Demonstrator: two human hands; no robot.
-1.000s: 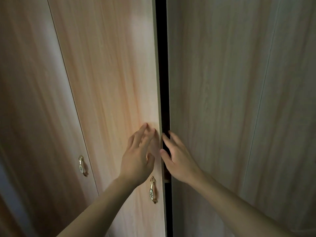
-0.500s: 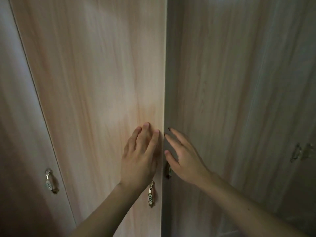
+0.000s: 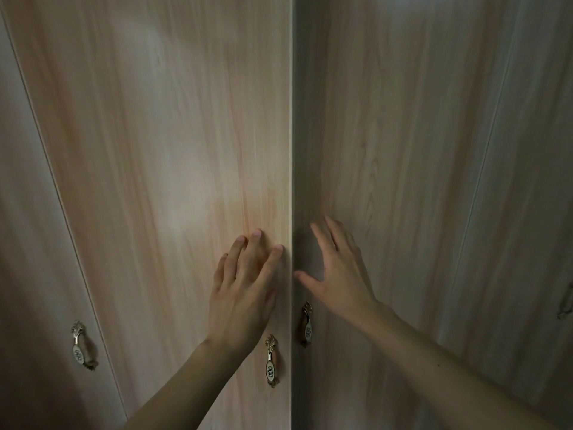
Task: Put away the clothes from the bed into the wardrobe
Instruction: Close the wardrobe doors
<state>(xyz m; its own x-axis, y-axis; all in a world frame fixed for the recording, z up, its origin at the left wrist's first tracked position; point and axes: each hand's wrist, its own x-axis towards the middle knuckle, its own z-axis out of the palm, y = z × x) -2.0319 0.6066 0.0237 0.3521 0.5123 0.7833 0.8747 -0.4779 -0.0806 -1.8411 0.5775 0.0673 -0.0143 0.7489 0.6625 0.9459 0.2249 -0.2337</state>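
Light wood wardrobe doors fill the head view. My left hand lies flat with straight fingers on the left middle door, just above its brass handle. My right hand presses flat with spread fingers on the right middle door, above that door's handle. The two doors meet at a closed seam. No clothes are in view.
A further door on the far left carries a brass handle. Another door stands at the far right, with part of a handle at the frame edge.
The dark gap between the two middle doors has closed. My right hand has slid from the door edge onto the face of the right door; my left hand stays flat on the left door.
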